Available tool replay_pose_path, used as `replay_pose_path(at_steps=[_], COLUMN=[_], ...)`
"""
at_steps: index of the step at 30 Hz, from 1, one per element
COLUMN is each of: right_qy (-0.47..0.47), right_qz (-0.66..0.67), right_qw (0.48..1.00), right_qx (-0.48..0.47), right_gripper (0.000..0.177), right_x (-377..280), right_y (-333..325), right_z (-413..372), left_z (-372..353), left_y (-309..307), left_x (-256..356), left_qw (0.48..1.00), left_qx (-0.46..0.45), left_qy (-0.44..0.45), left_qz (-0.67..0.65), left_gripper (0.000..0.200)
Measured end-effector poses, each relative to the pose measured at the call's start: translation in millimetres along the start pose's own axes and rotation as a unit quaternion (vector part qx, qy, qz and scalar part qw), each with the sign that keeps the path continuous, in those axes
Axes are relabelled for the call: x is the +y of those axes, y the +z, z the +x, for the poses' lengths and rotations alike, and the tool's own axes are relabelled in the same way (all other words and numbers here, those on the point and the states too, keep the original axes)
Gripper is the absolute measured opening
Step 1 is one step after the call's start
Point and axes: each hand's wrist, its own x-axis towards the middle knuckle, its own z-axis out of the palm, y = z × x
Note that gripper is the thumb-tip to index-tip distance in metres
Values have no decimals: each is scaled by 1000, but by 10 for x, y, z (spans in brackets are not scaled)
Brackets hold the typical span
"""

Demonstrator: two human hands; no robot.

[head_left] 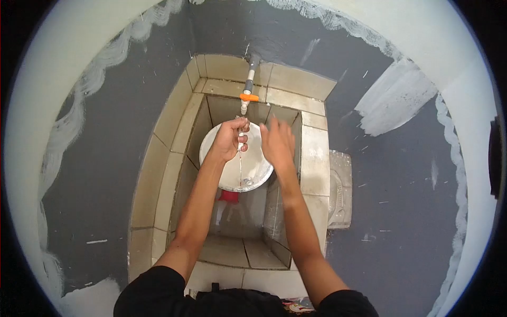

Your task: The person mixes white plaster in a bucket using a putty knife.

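My left hand [230, 139] is closed around a small white object [241, 139] below the tap, over the white basin. A thin trickle runs down from it. My right hand [278, 141] is a little to the right, over the basin's right edge, slightly blurred, its fingers spread and nothing visible in them. Just above my left hand is the tap [246, 100], with an orange handle. The round white basin [227, 177] sits in the tiled trough, with cloudy liquid or residue inside.
A tiled rim [315, 158] surrounds the trough. Inside it, below the basin, is something red [228, 197]. To the right, a ribbed grey slab [339, 190] lies beside the trough. Grey walls with white paint smears stand around.
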Motion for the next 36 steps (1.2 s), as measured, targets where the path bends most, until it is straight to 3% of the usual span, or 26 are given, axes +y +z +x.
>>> replay_pose_path(at_steps=[3, 7, 10, 17, 20, 26, 32, 36], right_qy=[31, 63, 103, 65, 42, -51, -69, -66], right_qz=[108, 235, 248, 233, 198, 130, 136, 153], right_qw=[990, 968, 959, 967, 972, 975, 972, 957], right_qx=[-79, -62, -91, -80, -119, -176, -180, -236], right_gripper=[32, 22, 18, 25, 31, 41, 27, 22], right_x=[197, 191, -15, -280, -373, -338, -151, -18], right_y=[-468, -1086, -1602, -2723, -3203, -3652, -3755, -3857], right_z=[-829, -1796, -2249, -2882, -3133, -3741, -4176, -4329], left_z=[-278, -802, -1265, -2205, -2573, -3084, -3518, -3776], left_y=[254, 735, 1121, 1916, 2159, 2454, 2681, 2837], left_x=[35, 175, 291, 349, 249, -130, -605, -865], left_qw=[1000, 999, 997, 987, 977, 972, 971, 977], left_qx=[-24, -52, -71, -159, -206, -223, -224, -197], left_qy=[-3, 1, 4, 11, 13, -18, -27, -23], left_qz=[-4, -12, -18, -30, -48, -77, -74, -76], left_gripper=[15, 16, 18, 21, 23, 24, 26, 26])
